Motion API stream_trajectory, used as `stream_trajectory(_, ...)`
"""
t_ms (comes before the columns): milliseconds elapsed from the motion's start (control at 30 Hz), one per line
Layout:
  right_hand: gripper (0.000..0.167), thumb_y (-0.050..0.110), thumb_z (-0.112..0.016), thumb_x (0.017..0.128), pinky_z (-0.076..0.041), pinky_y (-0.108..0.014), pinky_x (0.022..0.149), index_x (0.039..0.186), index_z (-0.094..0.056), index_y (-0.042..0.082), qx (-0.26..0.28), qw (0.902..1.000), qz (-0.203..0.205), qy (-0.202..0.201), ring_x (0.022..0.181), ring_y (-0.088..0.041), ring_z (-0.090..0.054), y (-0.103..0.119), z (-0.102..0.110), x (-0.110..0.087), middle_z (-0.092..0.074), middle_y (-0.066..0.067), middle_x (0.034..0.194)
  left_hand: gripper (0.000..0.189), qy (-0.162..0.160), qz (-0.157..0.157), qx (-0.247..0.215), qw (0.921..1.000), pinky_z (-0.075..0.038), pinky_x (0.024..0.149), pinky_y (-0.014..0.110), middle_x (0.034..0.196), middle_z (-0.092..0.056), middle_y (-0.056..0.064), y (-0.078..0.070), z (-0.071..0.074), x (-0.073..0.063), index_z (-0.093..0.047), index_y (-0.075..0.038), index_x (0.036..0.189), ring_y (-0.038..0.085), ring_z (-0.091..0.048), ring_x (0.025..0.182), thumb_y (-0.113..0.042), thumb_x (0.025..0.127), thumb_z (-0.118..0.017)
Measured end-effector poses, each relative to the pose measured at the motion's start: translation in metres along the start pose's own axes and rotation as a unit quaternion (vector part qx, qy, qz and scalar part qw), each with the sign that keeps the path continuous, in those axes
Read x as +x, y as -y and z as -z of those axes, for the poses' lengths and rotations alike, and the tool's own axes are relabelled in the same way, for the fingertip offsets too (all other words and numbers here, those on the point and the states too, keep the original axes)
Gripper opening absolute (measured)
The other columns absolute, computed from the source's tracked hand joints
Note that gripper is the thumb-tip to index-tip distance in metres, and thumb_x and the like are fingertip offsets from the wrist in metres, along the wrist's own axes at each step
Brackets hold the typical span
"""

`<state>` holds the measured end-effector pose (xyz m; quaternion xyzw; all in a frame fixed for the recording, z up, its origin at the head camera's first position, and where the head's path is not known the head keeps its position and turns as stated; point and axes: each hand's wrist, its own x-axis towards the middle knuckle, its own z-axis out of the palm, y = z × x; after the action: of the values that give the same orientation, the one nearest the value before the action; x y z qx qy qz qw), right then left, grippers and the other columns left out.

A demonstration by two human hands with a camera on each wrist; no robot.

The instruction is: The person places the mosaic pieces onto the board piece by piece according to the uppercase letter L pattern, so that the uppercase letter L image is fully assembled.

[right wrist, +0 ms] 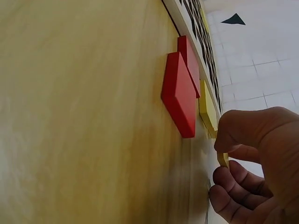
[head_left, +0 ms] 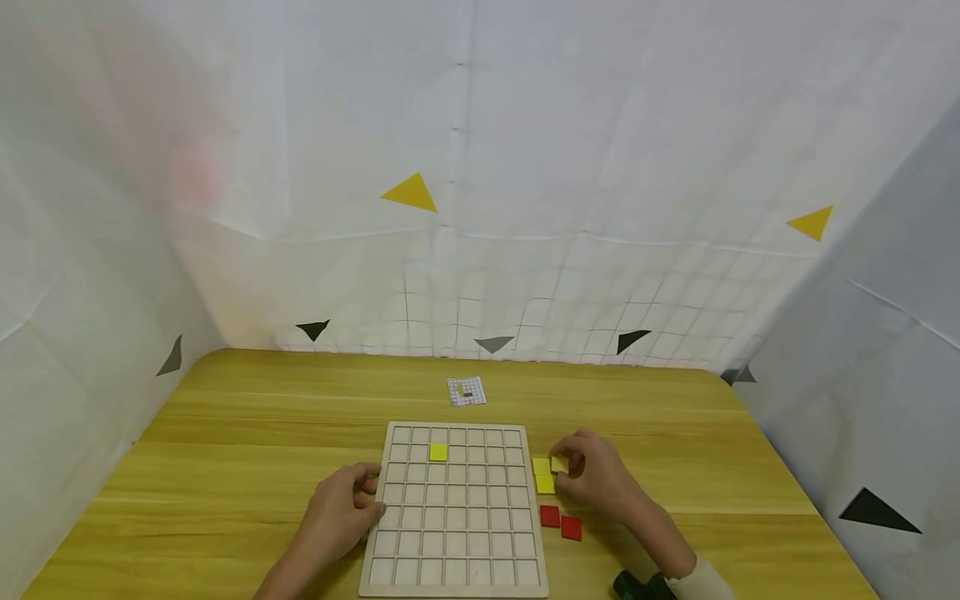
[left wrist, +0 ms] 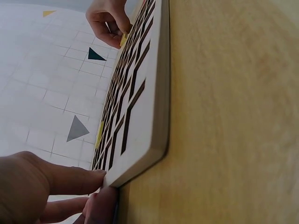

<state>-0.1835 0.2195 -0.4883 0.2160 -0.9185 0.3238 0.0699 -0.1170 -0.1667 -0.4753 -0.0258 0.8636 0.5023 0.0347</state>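
Note:
A pale wooden grid board [head_left: 453, 592] lies on the table, with one yellow tile [head_left: 438, 452] in a cell near its top. At the board's left edge, my left hand [head_left: 335, 514] grips it with thumb and fingers; the left wrist view shows the fingertips [left wrist: 96, 181] at the rim. My right hand [head_left: 597, 477] pinches another yellow tile [right wrist: 223, 159] between thumb and fingers, right of the board. Beside that hand are two more yellow tiles [head_left: 544, 484], end to end. Nearer to me lie two red tiles [head_left: 550, 517], which the right wrist view shows close together.
Behind the board lies a small printed grid card [head_left: 467, 392] with coloured squares. A dark object [head_left: 637, 586] sits by the right sleeve [head_left: 701, 581]. White sheeting [head_left: 600, 167] with yellow and dark triangles surrounds the wooden table [head_left: 225, 467].

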Motion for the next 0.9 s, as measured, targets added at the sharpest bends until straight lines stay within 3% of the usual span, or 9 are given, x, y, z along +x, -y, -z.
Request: stream_trajectory(900,0.029,-0.003,-0.074,0.07,-0.046,-0.024,0.058,0.097,-0.074,0.005,0.004,0.9996,0.025,-0.015,0.069,-0.016,-0.052,0.02,0.005,0.004,-0.057,0.0,0.086,0.051,-0.005,-0.01,0.009,0.9999,-0.054,0.055,0.027,0.098,-0.063,0.006,-0.001,0.0,-0.001,-0.063,0.004,0.126,0.015,-0.063,0.079,0.005,0.077,-0.078)
